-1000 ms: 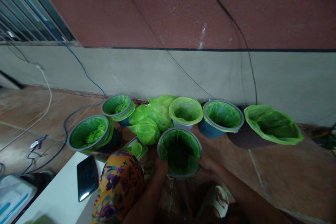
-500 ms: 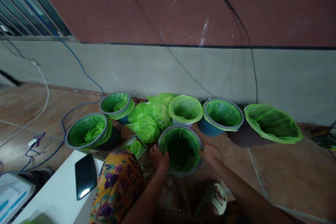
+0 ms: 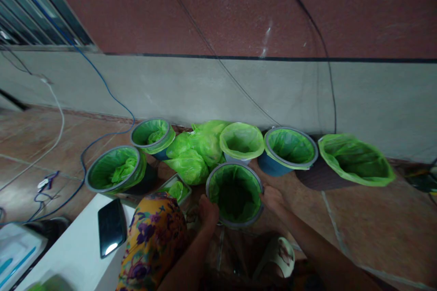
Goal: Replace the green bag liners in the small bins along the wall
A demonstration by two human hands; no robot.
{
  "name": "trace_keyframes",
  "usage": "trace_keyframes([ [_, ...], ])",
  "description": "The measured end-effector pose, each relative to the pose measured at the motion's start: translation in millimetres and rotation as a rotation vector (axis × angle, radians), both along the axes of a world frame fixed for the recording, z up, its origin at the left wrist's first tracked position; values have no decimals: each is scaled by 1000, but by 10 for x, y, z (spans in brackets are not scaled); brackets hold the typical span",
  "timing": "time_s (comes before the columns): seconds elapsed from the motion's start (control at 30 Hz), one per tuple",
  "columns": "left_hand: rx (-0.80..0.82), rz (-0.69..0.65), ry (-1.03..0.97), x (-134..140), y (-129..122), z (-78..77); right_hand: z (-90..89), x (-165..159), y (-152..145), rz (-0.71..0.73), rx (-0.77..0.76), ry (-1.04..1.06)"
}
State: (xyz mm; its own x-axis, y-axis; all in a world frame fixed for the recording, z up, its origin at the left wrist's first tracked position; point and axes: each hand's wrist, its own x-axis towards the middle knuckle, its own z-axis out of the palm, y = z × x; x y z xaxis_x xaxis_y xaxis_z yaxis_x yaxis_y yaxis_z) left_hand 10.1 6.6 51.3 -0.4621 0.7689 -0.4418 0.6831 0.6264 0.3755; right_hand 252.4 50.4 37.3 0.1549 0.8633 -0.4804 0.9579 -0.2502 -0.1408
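Below a red-and-grey wall (image 3: pixel 239 32), green-lined bins (image 3: pixel 235 225) stand on brown tiles (image 3: pixel 385 227).

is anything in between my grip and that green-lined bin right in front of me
Nothing visible: your left-hand grip and right-hand grip are at opposite sides of the gray-rimmed bin, right by its rim.

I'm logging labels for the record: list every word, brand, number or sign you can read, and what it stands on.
No text can be read.
Nearest bin: no lettering visible.
Phone: dark screen, no lettering visible.
White pack, lower left: blue marks, no readable words.
White piece by the cord: too small to tell.
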Motion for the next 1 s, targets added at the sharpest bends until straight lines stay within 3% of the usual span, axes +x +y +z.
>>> trace_keyframes([
  [0.47, 125, 2, -44, 8, 8, -32, 153, -25, -39, -33, -41, 7],
  [0.77, 113, 194, -75, 3, -38, -108, 127, -26, -48, -33, -26, 19],
  [1.0, 78, 172, -100, 8, -91, -94, 179, -33, -54, -49, -14, 43],
])
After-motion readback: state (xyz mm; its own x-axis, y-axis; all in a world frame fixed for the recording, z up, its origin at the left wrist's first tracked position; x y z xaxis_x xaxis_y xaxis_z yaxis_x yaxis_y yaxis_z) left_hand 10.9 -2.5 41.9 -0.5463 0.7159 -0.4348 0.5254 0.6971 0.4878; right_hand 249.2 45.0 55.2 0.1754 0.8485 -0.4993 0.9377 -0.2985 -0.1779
